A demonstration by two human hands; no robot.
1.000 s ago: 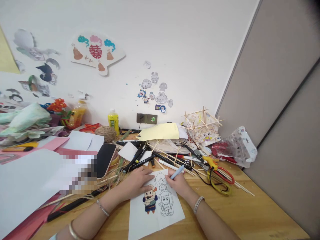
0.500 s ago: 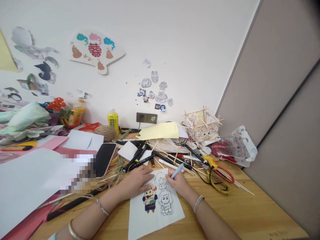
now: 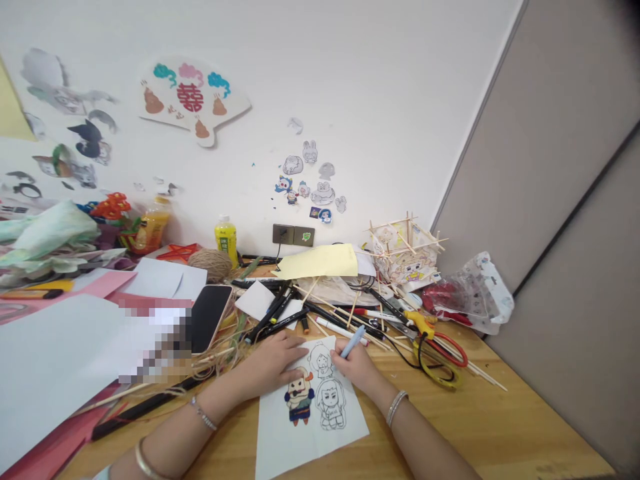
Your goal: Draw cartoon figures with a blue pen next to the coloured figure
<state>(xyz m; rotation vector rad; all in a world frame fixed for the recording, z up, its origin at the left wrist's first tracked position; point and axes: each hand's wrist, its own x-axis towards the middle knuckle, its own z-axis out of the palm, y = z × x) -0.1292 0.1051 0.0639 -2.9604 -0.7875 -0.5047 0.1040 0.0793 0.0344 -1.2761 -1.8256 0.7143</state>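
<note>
A white sheet (image 3: 300,440) with three cartoon figures lies on the wooden table (image 3: 500,427) in front of me. One figure is coloured in red, orange and blue; the other two are outlines. My left hand (image 3: 273,363) lies flat on the sheet's upper left part, fingers stretched out, pressing it down. My right hand (image 3: 353,363) is closed on a light blue marker (image 3: 354,340), its tip at the top outlined figure.
Black markers (image 3: 280,313) and thin wooden sticks (image 3: 350,310) lie heaped behind the sheet. Red and yellow scissors (image 3: 443,357), a phone (image 3: 210,317), a twine ball (image 3: 210,263), a yellow bottle (image 3: 226,237), a stick frame (image 3: 407,250) and paper piles (image 3: 55,353) crowd the table.
Both hands stay where they were on the sheet. The view has shifted very slightly; the marker barely moves.
</note>
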